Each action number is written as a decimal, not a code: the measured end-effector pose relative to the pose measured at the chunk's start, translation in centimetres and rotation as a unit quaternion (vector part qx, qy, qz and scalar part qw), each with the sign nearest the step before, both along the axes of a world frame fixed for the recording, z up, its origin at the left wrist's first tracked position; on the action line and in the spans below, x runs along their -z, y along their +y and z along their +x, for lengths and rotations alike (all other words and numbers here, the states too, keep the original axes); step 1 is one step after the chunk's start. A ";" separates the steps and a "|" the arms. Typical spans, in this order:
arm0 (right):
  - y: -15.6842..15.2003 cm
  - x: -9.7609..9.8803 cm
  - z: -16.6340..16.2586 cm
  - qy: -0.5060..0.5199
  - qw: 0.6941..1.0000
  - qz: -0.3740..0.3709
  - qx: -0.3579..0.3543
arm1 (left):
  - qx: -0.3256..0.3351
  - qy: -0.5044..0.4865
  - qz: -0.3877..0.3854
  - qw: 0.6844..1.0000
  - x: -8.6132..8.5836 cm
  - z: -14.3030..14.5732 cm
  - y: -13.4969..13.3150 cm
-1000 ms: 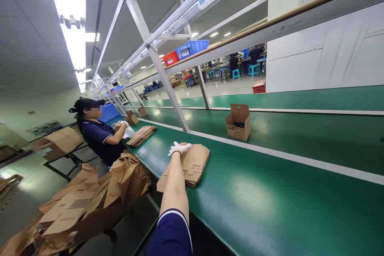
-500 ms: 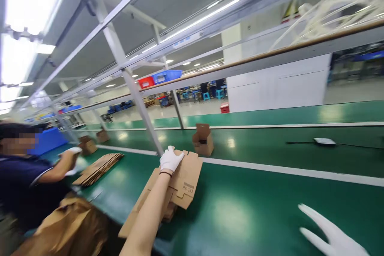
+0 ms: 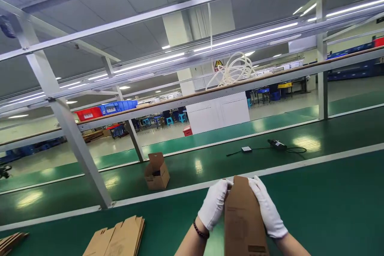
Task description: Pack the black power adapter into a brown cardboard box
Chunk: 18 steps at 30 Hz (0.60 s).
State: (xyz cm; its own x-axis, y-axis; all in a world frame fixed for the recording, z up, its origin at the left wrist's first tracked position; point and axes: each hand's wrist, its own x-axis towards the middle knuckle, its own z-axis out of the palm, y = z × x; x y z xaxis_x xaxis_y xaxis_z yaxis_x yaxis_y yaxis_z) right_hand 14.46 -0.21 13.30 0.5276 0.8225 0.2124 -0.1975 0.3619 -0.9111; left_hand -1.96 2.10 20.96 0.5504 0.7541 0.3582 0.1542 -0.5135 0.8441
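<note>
While I stand at the near edge of the green bench [image 3: 315, 208], I hold one flat cardboard box blank [image 3: 243, 220] upright in front of me, between both gloved hands. My left hand [image 3: 213, 204] clasps its left edge and my right hand [image 3: 266, 207] its right edge, fingers curled round the upper part and closed on the card. The blank's bottom runs out of view below, so I cannot tell whether it rests on the bench or hangs free.

As I judge it, this is the start of opening the blank into a box: it is picked and squared up, but not yet spread. The next move calls for pressing the two edges toward each other so the flat sleeve pops open, keeping a firm, even grip so the card does not crease off its folds.

The stack of flat blanks [image 3: 118, 238] lies to my near left on the bench, well apart from my hands. Farther off, beyond a white stripe, an opened box [image 3: 156, 172] stands with its flap up, and far right a black tool with a cable [image 3: 277, 145] lies on the green belt. A slanted metal post [image 3: 70, 136] rises at left, a shelf rail carries red and blue bins [image 3: 105, 111], and the factory floor stretches behind.
</note>
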 end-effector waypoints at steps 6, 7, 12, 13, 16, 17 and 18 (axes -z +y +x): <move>-0.9 -1.8 1.1 0.040 0.999 0.016 -0.028 | 0.028 -0.274 -0.172 0.946 1.5 1.8 -1.8; -1.3 -2.2 0.9 0.058 0.996 0.037 -0.059 | 0.015 -0.284 -0.165 0.944 1.6 1.6 -1.7; -2.4 -2.9 -0.6 0.122 0.973 0.106 -0.167 | -0.044 -0.250 -0.129 0.959 1.8 -0.3 -1.3; -2.4 -2.9 -0.8 0.136 0.970 0.106 -0.174 | -0.058 -0.239 -0.117 0.962 1.8 -0.7 -1.3; -2.7 -2.9 -1.2 0.130 0.964 0.089 -0.214 | -0.134 -0.235 -0.061 0.961 1.7 -1.8 -1.4; -2.9 -3.1 -1.2 0.102 0.962 0.082 -0.239 | -0.157 -0.238 -0.039 0.958 1.5 -2.1 -1.5; -3.2 -3.4 -1.2 0.063 0.959 0.076 -0.266 | -0.168 -0.238 -0.019 0.956 1.3 -2.5 -1.5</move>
State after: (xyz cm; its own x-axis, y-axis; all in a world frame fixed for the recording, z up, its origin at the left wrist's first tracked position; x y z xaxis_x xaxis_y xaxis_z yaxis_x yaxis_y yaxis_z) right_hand 13.22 -3.45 16.67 0.0715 0.9468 0.3139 -0.4964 0.3067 -0.8121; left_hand -4.45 0.55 19.62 0.0552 0.8774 0.4766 -0.1012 -0.4700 0.8769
